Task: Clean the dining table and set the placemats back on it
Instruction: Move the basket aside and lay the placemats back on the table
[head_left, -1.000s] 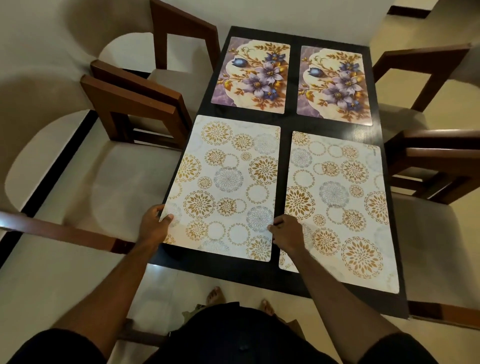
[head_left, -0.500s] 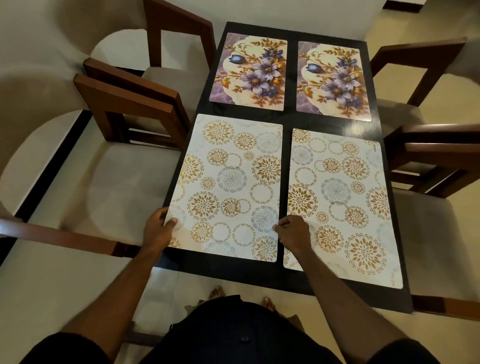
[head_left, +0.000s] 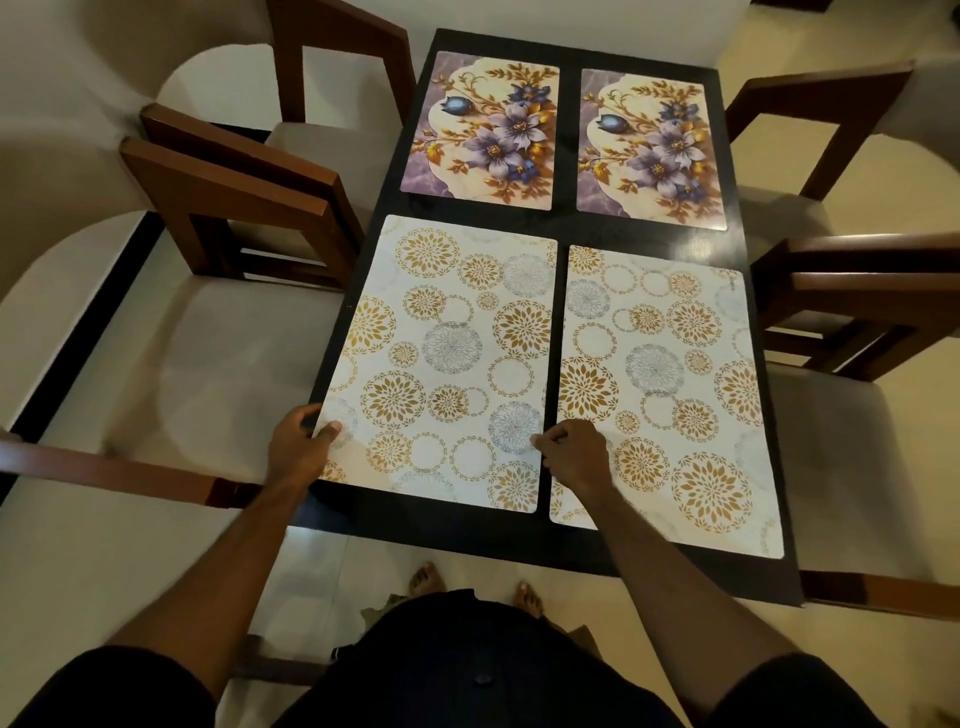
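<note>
Hands (head_left: 298, 449) (head_left: 574, 454) on dark dining table (head_left: 563, 231)

Dim warm light — table (head_left: 696, 244) glare, edges bowed, perhaps slightly blurred.

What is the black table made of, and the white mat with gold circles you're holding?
The table looks like dark wood with a glossy finish: it mirrors a light spot. The near-left placemat seems thin, smooth plastic or laminate with a printed pattern and lies flat, though the exact material is uncertain.
</note>
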